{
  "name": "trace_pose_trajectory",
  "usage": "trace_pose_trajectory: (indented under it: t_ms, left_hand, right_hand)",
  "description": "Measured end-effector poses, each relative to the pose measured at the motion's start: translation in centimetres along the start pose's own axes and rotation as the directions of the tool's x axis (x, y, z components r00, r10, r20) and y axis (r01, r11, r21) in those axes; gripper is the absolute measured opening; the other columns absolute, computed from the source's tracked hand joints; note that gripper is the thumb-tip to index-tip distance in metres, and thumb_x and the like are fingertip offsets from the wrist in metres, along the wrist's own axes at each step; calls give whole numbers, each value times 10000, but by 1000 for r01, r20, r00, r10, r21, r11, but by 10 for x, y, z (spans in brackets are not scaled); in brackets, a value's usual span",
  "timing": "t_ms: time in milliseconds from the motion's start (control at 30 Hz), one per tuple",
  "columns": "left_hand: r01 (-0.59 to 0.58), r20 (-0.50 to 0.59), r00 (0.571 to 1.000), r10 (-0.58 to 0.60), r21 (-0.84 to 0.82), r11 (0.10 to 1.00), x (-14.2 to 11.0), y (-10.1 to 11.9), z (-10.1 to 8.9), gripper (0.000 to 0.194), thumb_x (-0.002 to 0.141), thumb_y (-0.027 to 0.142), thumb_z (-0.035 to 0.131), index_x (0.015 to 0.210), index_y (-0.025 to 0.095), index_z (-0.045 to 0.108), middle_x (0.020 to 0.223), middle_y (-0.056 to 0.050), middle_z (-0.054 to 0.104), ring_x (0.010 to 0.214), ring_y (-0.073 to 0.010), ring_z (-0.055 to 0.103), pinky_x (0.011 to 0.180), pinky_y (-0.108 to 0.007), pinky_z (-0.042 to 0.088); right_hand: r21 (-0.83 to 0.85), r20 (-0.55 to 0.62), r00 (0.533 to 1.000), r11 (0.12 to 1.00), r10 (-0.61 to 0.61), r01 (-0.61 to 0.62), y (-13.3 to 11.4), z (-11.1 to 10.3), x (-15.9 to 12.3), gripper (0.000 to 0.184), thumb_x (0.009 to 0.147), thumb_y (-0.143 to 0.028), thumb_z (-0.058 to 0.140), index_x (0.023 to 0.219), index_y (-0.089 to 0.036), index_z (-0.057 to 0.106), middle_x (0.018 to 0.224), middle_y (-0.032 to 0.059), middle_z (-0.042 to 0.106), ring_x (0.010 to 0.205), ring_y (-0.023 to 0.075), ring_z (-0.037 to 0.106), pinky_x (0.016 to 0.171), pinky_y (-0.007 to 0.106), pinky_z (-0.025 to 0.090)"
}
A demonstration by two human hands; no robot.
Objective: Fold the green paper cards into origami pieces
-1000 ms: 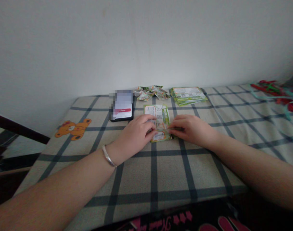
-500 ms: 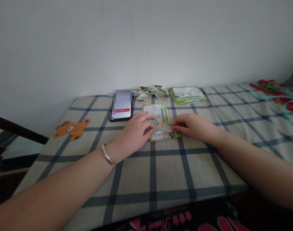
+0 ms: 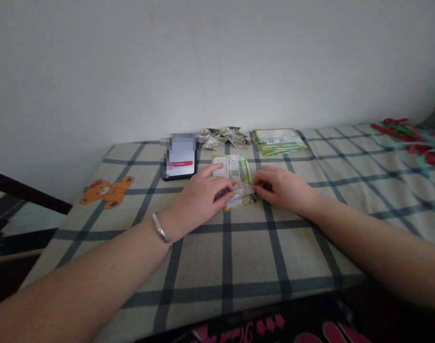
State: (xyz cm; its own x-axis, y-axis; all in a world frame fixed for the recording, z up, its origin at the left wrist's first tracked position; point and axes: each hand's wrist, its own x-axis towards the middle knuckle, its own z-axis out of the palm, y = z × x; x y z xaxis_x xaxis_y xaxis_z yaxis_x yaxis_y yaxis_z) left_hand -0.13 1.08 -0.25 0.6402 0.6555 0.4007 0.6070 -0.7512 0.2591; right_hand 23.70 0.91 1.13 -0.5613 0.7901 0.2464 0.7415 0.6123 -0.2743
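Note:
A green-and-white printed leaflet (image 3: 235, 164) with a code square lies on the checked cloth between my hands. Its near part is folded or creased across. My left hand (image 3: 206, 190), with a silver bangle at the wrist, rests on its left side. The index finger is stretched on the sheet, while the thumb and another finger close on the crease. From the right, my right hand (image 3: 283, 188) pinches the leaflet's right edge between thumb and fingers. The parts under the fingertips are hidden.
A phone (image 3: 181, 159) with a lit screen lies behind my left hand. Several small folded paper pieces (image 3: 226, 138) sit near the wall (image 3: 217, 62), beside a stack of similar leaflets (image 3: 278, 141). Red and teal ribbon-like strips (image 3: 405, 136) lie far right. A bear picture (image 3: 108, 192) is at the left.
My left thumb and a finger have come closer together at the crease, with the index finger lifted apart. My right hand has shifted slightly left, and the leaflet's near right corner has moved inward.

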Motion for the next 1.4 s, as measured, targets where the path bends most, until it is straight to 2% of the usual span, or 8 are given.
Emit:
trace_pose_trajectory:
  t_ms: [100,367,667,800,900,1200,1300,1400]
  left_hand:
    - [-5,-11,1000,5,9,1000,0,0,0,89,884,262,630,912,186,668,1015,-17,730,1284,-286,473,1088,-478,395]
    - [-15,-38,999,18,64,998,2,2,0,152,846,261,672,738,160,636,862,-52,707,1216,-289,530,1085,-462,403]
    - [-64,-23,997,67,116,991,4,1,2,166,852,232,665,720,165,590,870,-47,678,1212,-266,550,1076,-445,426]
    - [-63,8,998,63,157,986,4,5,2,169,877,234,625,731,162,581,884,-56,656,1029,-241,619,906,-405,519]
    - [-56,36,998,50,218,974,4,8,0,175,883,230,608,728,155,575,867,-64,638,890,-220,621,789,-370,530]
    - [-107,48,994,97,334,937,3,11,-2,126,867,224,635,781,140,597,860,-77,645,901,-245,621,786,-391,537]
    - [-102,6,994,106,331,938,1,10,0,80,879,217,620,870,137,613,928,-87,660,954,-252,626,811,-395,538]
    - [-134,10,990,139,331,934,0,9,1,95,906,200,586,976,152,628,964,-74,671,1014,-252,618,855,-404,529]
  right_hand:
    - [-30,1,1000,1000,-4,4,-3,1,0,102,874,-205,536,812,-166,606,789,31,589,748,155,530,673,266,379]
    - [7,-15,1000,1000,-14,15,-6,5,3,107,872,-225,550,812,-167,618,762,24,600,707,138,515,652,257,367]
    - [29,2,1000,999,21,-21,-4,10,7,165,862,-332,605,785,-186,602,772,17,606,713,140,511,637,257,339]
    - [9,9,999,999,40,-40,-5,11,9,168,858,-327,605,766,-187,586,758,18,597,701,141,496,625,258,323]
    - [1,8,999,999,43,-43,-5,12,9,168,857,-331,606,771,-188,584,763,19,595,706,142,493,624,258,318]
    - [-8,-1,999,999,38,-38,-6,14,9,172,859,-325,609,765,-186,569,755,10,581,706,138,488,623,257,311]
    - [-7,-4,999,999,36,-36,-6,13,9,170,861,-326,610,772,-187,570,763,13,584,714,140,492,629,257,315]
    - [-7,4,999,999,40,-40,-7,13,8,169,862,-330,611,778,-188,572,774,13,586,719,141,494,625,257,315]
